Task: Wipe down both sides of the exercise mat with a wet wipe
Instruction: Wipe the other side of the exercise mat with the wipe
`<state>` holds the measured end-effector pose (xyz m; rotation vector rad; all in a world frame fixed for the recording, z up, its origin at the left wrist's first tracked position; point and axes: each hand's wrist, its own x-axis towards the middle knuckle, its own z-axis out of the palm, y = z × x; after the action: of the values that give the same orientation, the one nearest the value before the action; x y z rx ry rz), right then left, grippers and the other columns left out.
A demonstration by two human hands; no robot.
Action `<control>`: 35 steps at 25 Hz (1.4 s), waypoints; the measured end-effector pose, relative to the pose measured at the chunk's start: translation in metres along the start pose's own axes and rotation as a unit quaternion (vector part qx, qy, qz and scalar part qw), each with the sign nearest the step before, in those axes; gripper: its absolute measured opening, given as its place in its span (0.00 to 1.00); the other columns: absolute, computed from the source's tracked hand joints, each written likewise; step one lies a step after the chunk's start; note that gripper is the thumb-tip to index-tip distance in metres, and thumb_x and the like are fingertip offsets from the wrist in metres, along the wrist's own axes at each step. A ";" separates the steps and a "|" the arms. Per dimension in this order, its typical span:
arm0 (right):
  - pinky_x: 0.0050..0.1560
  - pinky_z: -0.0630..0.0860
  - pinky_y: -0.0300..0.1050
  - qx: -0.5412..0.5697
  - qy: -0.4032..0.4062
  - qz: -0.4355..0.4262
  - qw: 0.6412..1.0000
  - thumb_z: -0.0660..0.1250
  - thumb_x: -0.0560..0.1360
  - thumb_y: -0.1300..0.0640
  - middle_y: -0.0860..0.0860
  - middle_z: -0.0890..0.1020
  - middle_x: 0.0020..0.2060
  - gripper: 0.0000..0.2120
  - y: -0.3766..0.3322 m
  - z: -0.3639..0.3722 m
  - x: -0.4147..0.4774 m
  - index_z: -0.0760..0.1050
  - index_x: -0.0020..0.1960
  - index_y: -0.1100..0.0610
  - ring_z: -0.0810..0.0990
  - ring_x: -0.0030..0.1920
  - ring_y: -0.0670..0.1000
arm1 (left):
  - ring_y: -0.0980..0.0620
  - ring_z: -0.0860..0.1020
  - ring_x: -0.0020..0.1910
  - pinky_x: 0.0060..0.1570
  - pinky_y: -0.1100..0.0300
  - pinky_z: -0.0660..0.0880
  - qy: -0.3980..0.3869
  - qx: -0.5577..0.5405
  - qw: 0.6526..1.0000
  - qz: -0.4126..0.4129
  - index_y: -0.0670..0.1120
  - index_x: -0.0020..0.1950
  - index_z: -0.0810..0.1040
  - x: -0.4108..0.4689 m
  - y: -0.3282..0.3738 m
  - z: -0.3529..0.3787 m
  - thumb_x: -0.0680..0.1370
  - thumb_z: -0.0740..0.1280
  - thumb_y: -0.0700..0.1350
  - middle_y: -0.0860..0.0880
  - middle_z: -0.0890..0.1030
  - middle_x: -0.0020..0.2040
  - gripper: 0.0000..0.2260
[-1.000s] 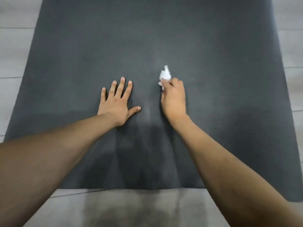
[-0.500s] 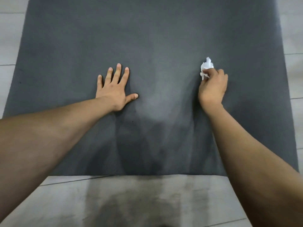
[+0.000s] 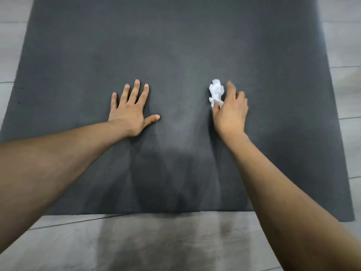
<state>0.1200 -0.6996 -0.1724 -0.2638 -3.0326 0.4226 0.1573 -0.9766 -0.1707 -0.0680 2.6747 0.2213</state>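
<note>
A dark grey exercise mat [image 3: 175,45] lies flat on the floor and fills most of the head view. My left hand [image 3: 131,109] presses flat on it at centre left, fingers spread and straight. My right hand [image 3: 230,112] is on the mat at centre right and pinches a crumpled white wet wipe [image 3: 216,92] between thumb and fingers. The wipe sticks out to the left of the fingers and touches the mat. Faint lighter streaks show on the mat between the hands.
Light grey floor tiles [image 3: 156,241] surround the mat in front and along both sides. The mat's near edge [image 3: 156,213] runs across the lower part of the view. My shadow falls on the mat and floor below the hands.
My right hand swept the wipe to the right across the mat, then came back leftward. Its fingers have loosened somewhat. My left hand stayed pressed flat.
</note>
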 end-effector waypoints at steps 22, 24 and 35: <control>0.50 0.70 0.46 0.102 0.023 0.021 0.994 0.66 0.75 0.62 0.55 0.78 0.51 0.09 0.007 -0.011 -0.008 0.78 0.55 0.56 0.76 0.52 0.57 | 0.42 0.47 0.83 0.79 0.40 0.47 0.024 0.013 1.000 -0.011 0.51 0.84 0.44 -0.007 0.014 -0.011 0.80 0.59 0.67 0.48 0.44 0.84 0.41; 0.53 0.71 0.49 0.106 0.043 0.002 0.993 0.65 0.75 0.62 0.56 0.78 0.50 0.12 0.021 -0.015 -0.006 0.78 0.58 0.55 0.76 0.52 0.58 | 0.41 0.56 0.81 0.77 0.41 0.54 0.104 0.043 0.993 0.044 0.48 0.83 0.55 -0.022 0.020 0.000 0.83 0.60 0.60 0.47 0.54 0.84 0.32; 0.47 0.69 0.49 0.113 -0.074 -0.202 0.970 0.67 0.73 0.66 0.60 0.79 0.43 0.06 -0.090 0.017 -0.064 0.81 0.47 0.62 0.76 0.43 0.61 | 0.42 0.52 0.82 0.80 0.43 0.46 0.101 -0.012 0.992 0.072 0.49 0.83 0.56 -0.026 0.016 0.025 0.86 0.54 0.50 0.51 0.52 0.84 0.25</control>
<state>0.1670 -0.8005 -0.1671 0.4091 -3.0240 0.7670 0.1903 -0.9559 -0.1793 0.1020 2.8815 0.3058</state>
